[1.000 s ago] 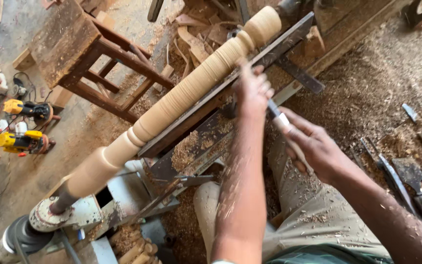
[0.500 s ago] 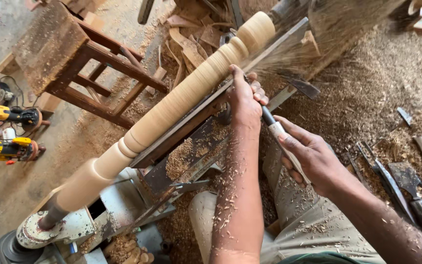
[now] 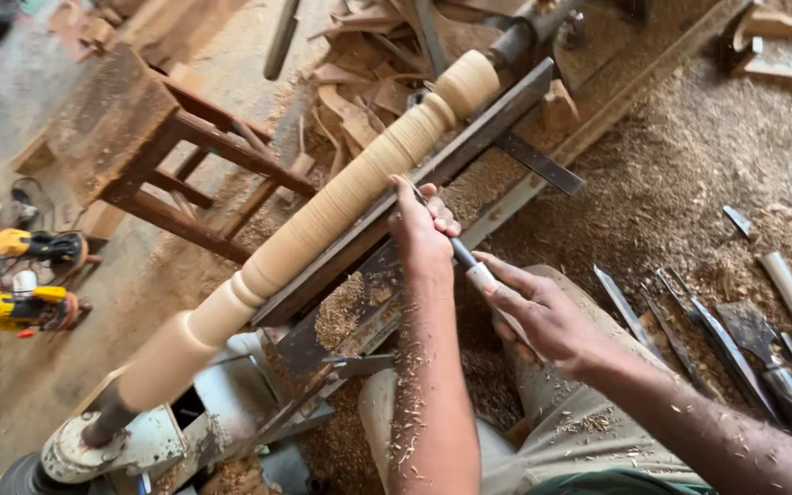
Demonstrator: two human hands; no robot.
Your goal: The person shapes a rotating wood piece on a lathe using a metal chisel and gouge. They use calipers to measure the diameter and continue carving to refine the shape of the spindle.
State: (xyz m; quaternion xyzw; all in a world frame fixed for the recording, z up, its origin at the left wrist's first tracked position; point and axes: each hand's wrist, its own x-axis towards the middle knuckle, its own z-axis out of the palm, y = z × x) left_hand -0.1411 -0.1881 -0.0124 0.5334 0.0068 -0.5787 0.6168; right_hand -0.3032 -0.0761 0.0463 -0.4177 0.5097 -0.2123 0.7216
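Bracing the turning tool (image 3: 460, 252) against the long metal tool rest (image 3: 414, 188), the person holds it two-handed so that the cutting end meets the pale wooden spindle (image 3: 341, 206) squarely; the left hand (image 3: 422, 229) sits up front with its grip closed over the blade, fingers pressed down on the rest to steady the edge, while the right hand (image 3: 543, 316) has its grip wrapped around the light handle further back, toward five o'clock, giving leverage for steering. The spindle lies mounted on the lathe and runs diagonally from seven o'clock to one o'clock, pinned between the drive end (image 3: 93, 440) at the lower left and the tail end (image 3: 524, 37) at the upper right, so it can turn freely above the rest; its middle stretch shows fine ridges, whereas the bulb toward seven o'clock looks smooth. Shavings cling to both forearms and heap under the bed (image 3: 350, 312). A row of spare chisels (image 3: 735, 348) lies on the sawdust-covered floor at four o'clock, laid side by side within easy reach of the right hand; a wooden stool (image 3: 139, 147) stands at ten o'clock, well apart, and two yellow power tools (image 3: 29, 280) rest on the floor at nine o'clock.
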